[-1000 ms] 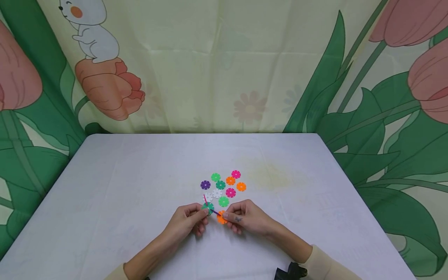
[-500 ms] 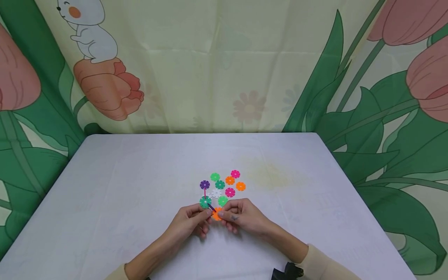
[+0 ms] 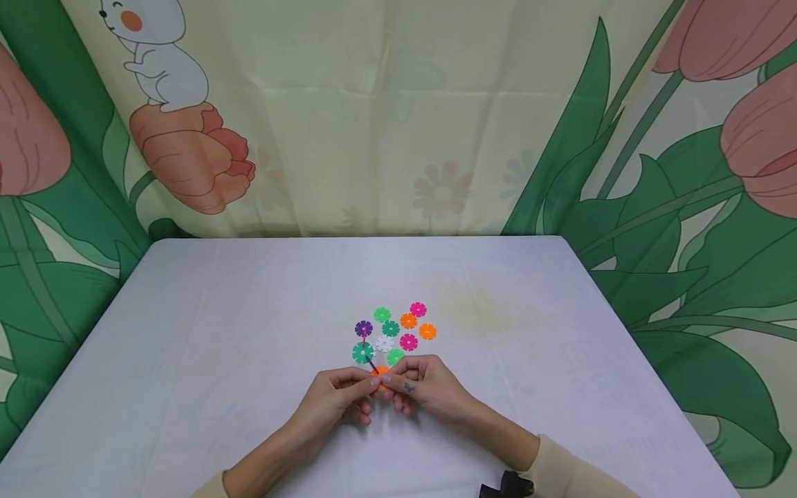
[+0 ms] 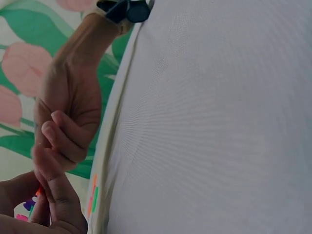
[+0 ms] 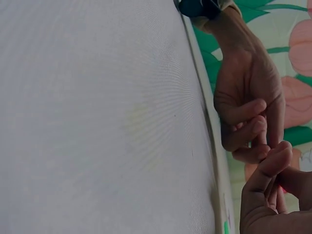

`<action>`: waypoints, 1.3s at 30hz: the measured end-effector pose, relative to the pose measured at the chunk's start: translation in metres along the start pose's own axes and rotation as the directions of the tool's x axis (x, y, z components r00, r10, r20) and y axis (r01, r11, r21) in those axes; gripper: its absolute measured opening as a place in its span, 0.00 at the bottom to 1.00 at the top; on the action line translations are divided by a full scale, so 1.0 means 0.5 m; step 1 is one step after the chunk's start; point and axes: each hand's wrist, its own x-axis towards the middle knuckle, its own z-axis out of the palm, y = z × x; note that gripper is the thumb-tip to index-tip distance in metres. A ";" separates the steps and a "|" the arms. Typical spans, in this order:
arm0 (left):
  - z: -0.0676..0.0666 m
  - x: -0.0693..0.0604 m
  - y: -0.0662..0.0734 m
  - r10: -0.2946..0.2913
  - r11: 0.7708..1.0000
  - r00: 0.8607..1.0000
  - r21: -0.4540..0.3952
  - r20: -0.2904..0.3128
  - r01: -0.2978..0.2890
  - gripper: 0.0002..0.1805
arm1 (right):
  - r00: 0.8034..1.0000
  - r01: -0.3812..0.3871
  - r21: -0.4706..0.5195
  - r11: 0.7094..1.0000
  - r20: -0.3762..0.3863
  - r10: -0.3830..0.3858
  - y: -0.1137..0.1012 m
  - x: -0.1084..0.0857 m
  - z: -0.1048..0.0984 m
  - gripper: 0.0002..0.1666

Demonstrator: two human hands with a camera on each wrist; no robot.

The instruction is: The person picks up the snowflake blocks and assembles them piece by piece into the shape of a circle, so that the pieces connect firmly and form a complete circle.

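Between the two hands is an orange notched plastic disc, mostly covered by fingertips. A purple disc seen edge-on joins it to a teal disc, from which a thin pink disc stands up edge-on. My left hand pinches the orange disc from the left, thumb on top. From the other side, my right hand pinches the same disc, and the thumbs nearly meet. Fingers hide most of the discs in both wrist views; a bit of red-orange shows in the left wrist view.
Loose discs lie just beyond the hands on the white-covered table: purple, light green, white, pink and orange among them. A printed curtain hangs behind the table's far edge.
The joined discs have swung up and left, the teal one now beyond the left fingertips. My right hand has moved left, bringing the orange disc to the left hand's fingertips.
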 end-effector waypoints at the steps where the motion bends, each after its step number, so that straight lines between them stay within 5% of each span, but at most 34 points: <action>1: 0.000 -0.001 0.001 0.000 1.000 1.000 0.006 -0.008 0.001 0.16 | 1.000 -0.002 0.003 1.000 -0.004 0.002 0.001 0.000 0.000 0.17; 10: 0.001 -0.001 0.005 0.008 0.999 0.998 0.051 -0.068 -0.004 0.18 | 1.000 -0.011 -0.002 1.000 -0.001 0.011 -0.002 0.002 -0.001 0.17; 15: -0.007 0.001 0.006 0.010 0.997 0.995 0.071 -0.096 -0.003 0.16 | 1.000 -0.006 -0.083 0.997 0.005 0.006 -0.013 0.007 -0.023 0.22; 19: -0.012 0.000 0.009 0.002 0.998 0.996 0.063 -0.091 0.004 0.16 | 0.997 0.011 -0.181 0.983 -0.068 -0.024 -0.024 0.016 -0.062 0.22; 29: -0.012 -0.003 0.007 -0.045 0.996 0.996 0.074 -0.081 0.051 0.15 | 0.936 -0.117 -0.456 0.882 -0.348 -0.056 -0.040 0.045 -0.152 0.15; 35: -0.016 -0.008 0.006 -0.043 0.996 0.997 0.081 -0.070 0.048 0.16 | 0.925 -0.149 -0.513 0.845 -0.375 -0.065 -0.027 0.059 -0.175 0.21; 39: -0.019 -0.009 0.007 -0.039 0.996 0.997 0.081 -0.070 0.044 0.16 | 0.924 -0.156 -0.509 0.846 -0.377 -0.057 -0.022 0.066 -0.181 0.25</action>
